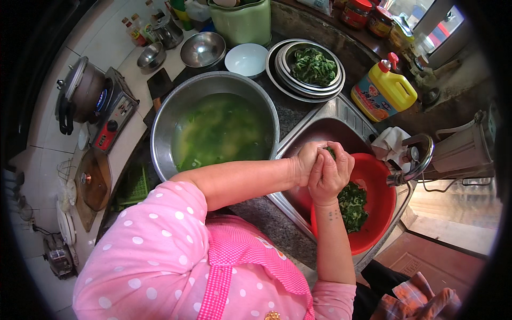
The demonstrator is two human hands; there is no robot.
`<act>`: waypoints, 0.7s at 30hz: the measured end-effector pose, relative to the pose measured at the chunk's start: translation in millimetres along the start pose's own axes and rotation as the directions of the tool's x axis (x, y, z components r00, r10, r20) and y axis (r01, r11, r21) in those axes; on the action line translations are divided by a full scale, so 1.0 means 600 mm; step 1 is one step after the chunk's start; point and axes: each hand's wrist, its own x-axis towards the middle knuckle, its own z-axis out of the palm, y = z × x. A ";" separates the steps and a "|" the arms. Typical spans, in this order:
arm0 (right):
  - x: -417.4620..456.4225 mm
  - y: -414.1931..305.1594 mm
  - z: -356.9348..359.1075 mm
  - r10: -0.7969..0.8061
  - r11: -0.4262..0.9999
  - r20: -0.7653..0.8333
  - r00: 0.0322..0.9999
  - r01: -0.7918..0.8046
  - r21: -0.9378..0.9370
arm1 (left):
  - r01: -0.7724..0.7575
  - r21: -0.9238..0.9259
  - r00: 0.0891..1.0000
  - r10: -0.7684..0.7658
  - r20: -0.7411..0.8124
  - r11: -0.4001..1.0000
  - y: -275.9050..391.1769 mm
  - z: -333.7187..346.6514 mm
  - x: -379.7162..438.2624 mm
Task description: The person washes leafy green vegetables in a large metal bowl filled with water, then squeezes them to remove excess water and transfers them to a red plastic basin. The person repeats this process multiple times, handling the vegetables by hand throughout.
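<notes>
Over the steel sink (298, 150), my left hand (310, 160) and my right hand (332, 176) are clasped together around a small clump of leafy greens (331, 152). Only a bit of the clump shows between the fingers. Below and to the right, a red plastic basin (380, 200) sits in the sink with a heap of dark wilted greens (353, 208) in it. A large metal basin (155, 132) left of the sink holds greenish water with leaves under the surface. More greens (314, 68) lie in the top bowl of a nested metal stack.
A faucet (416, 160) reaches over the red basin's right side. A yellow jug with a red pump (382, 94) stands behind the sink. Metal bowls (203, 50) and a white bowl (246, 60) sit behind the large basin. At the left, a pot (86, 94) stands on a lit gas burner (116, 114).
</notes>
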 end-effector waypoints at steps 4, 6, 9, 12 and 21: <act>-0.003 0.002 0.002 -0.008 1.000 0.000 1.000 0.008 0.006 | -0.031 0.003 0.999 0.031 0.026 1.000 -0.004 -0.008 0.007; -0.001 0.002 0.004 -0.018 1.000 0.004 1.000 0.018 0.005 | -0.028 -0.012 1.000 0.028 0.008 1.000 -0.004 -0.011 0.007; -0.001 -0.001 0.003 -0.009 1.000 0.011 1.000 0.009 -0.012 | -0.018 -0.003 0.999 0.018 0.042 1.000 -0.007 -0.017 0.013; -0.007 -0.003 0.005 -0.002 1.000 0.012 1.000 0.002 -0.013 | 0.027 -0.036 0.999 -0.026 0.027 0.999 -0.004 -0.018 0.006; -0.002 -0.009 -0.007 0.052 0.999 0.030 0.998 -0.052 0.007 | -0.023 -0.039 0.999 0.025 0.033 0.999 -0.015 -0.009 0.008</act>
